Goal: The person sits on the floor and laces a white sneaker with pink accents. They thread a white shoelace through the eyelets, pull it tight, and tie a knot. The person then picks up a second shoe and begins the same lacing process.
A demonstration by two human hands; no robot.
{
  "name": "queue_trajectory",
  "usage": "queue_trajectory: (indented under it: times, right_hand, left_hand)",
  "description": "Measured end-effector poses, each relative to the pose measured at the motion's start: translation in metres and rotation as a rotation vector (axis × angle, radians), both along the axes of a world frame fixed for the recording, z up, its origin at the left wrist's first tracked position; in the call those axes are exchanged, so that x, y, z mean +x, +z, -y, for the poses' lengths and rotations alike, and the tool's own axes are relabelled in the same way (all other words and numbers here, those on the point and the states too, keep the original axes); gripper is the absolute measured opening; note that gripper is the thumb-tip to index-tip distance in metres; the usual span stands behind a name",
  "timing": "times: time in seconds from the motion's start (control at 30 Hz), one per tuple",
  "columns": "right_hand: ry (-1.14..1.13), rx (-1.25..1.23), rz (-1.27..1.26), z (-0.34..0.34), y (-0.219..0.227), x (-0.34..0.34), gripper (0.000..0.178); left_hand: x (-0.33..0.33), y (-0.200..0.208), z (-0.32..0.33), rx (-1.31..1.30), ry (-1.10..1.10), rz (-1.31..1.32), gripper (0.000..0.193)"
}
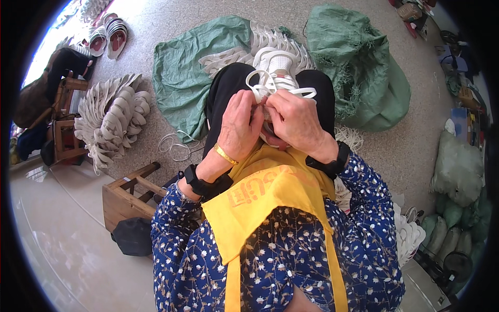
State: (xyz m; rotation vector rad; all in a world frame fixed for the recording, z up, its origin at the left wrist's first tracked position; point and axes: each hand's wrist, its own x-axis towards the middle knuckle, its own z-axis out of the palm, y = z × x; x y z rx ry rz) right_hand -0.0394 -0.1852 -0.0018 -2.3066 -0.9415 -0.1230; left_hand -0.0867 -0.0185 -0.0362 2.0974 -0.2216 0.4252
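A white sneaker [281, 63] rests between my knees, its toe pointing away from me. Its white shoelace [305, 92] stands up in loops on both sides of my fingertips. My left hand [240, 120] is closed, thumb and fingers pinching the lace over the shoe's upper part. Close against it, my right hand [298, 120] is bent in a pinch on the same lace. The fingertips almost meet, and they hide the exact grip and the shoe's opening. A yellow apron [260, 190] covers my lap behind the hands.
White shoe parts [275, 39] lie stacked beyond my knees, between a green sack [202, 57] and another green sack [364, 73]. More stacked pieces [114, 114] stand on the left floor, near a wooden stool [125, 200]. A loose white cord [176, 145] lies beside my left knee.
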Motion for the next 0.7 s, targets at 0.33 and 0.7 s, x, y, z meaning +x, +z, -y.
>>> queue_trajectory:
  times: [0.33,0.7]
  right_hand:
    - [-0.040,0.036,-0.457,0.086,0.038,-0.045,0.006]
    - [-0.358,0.351,-0.739,0.103,0.009,-0.028,0.011]
  left_hand:
    - [-0.004,0.004,0.004,-0.151,0.002,-0.171,0.012]
    - [0.002,0.006,0.005,-0.161,0.022,-0.188,0.016]
